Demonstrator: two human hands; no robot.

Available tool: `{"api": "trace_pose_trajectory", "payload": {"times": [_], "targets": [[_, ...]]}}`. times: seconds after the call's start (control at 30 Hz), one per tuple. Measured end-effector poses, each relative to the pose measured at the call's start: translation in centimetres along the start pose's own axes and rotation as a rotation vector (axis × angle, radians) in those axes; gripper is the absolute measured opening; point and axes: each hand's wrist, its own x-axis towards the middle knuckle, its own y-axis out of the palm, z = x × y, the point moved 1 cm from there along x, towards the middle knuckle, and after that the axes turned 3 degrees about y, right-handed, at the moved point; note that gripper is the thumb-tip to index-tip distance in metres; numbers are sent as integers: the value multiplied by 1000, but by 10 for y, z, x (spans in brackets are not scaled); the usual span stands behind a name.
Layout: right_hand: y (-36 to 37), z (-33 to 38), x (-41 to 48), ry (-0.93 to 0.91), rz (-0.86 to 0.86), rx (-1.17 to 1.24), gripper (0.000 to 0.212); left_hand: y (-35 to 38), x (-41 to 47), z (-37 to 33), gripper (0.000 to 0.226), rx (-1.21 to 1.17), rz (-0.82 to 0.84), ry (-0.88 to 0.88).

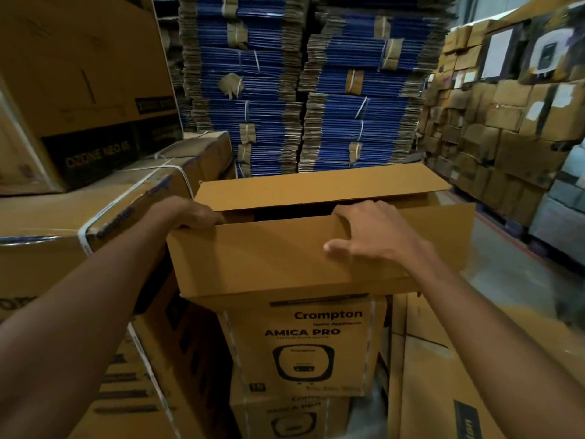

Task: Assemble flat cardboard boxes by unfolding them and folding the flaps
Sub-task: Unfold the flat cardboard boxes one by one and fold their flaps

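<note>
Leftward, strapped cartons (95, 217) (stacked) sit just beside the box (285, 258).

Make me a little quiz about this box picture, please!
1. True or false: the left hand and the right hand both hold the box.
2. The tall stacks behind are: A red, B blue, C green?
3. Fill in: the box sits on a carton printed "AMICA ___".
Key: 1 true; 2 B; 3 PRO.
</note>
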Motion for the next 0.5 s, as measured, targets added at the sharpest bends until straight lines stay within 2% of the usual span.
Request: {"api": "trace_pose_trajectory", "payload": {"times": [0.03,0.1,0.2,0.3,0.4,0.43,0.5], "targets": [[5,2,-1,-17,-63,-30,61,0,0,-1,36,91,3,33],[17,-3,-1,-27,-182,-26,59,2,8,0,34,213,-109,91],[31,-8,-7,-76,-374,-23,49,5,19,2,33,115,-302,224],[40,-3,-17,-124,-579,-10,39,5,16,-4,38,4,-510,279],[47,1,-30,-152,-729,-4,34,3,16,-13,67,-225,-764,327],[49,2,-34,-150,-747,-12,34,2,18,-17,80,-334,-776,330],[52,4,-36,-141,-762,-26,34,2,24,-26,100,-427,-663,298]]}}
